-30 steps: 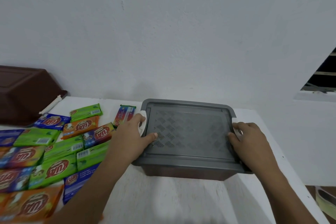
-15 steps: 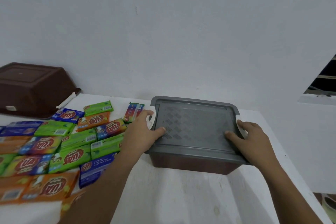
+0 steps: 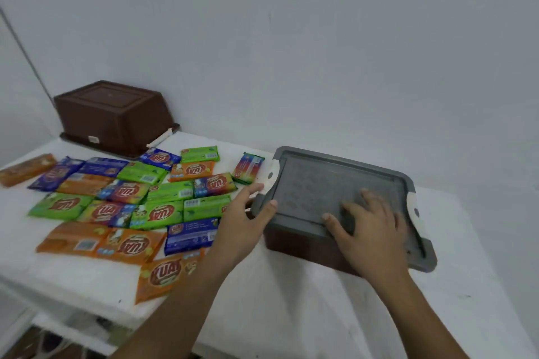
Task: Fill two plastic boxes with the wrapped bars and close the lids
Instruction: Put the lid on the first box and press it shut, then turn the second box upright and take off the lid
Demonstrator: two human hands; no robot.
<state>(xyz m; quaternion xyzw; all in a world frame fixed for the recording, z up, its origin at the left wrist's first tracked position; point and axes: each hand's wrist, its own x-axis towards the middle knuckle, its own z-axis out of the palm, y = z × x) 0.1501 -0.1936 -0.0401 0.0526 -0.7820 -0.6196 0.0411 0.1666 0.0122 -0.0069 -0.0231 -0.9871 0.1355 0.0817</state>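
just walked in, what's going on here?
A person is working on the gray lid sitting on a brown box: right hand pressed flat on top, left hand at its left edge, thumb on the lid. Wrapped bars lie loose on the white table; a second brown box sits upside down behind them.

The one view looks from the person's head, above the near edge of the white bench (image 3: 291, 300). It faces forward and down across the bench to the wall (image 3: 320, 52) behind. It is near: both forearms enter from the bottom edge, and the left hand (image 3: 242, 221) and right hand (image 3: 370, 227) lie close to the middle. The picture is a little tilted, so the far bench edge runs downward to the right.
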